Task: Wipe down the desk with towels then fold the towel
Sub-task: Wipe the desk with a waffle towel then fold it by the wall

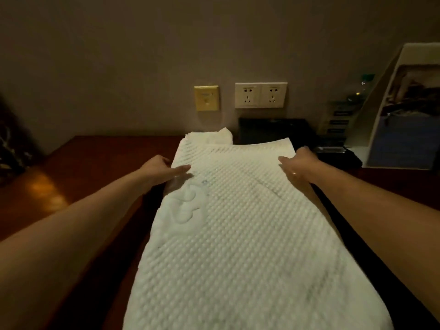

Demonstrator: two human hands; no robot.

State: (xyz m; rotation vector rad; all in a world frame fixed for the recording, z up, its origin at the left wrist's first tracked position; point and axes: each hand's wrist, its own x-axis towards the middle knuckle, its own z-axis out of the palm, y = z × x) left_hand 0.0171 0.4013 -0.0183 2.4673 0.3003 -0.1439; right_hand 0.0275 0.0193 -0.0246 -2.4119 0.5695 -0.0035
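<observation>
A white dimpled towel (pixel 238 229) lies stretched lengthwise over the dark wooden desk (pixel 95 163), from the near edge towards the wall. My left hand (pixel 164 166) grips the towel's left edge near its far end, thumb on top. My right hand (pixel 297 165) grips the right edge at the same distance, a ring on one finger. A second crumpled white towel (pixel 214 136) sits just beyond the far end.
A black box (pixel 271 131) stands against the wall behind the towel. A white display stand (pixel 400 110) with leaflets and a bottle (pixel 364 84) fills the right back corner. Wall sockets (pixel 260 95) and a yellow switch (pixel 206 98) are above the desk. A dark object (pixel 12 144) sits at far left.
</observation>
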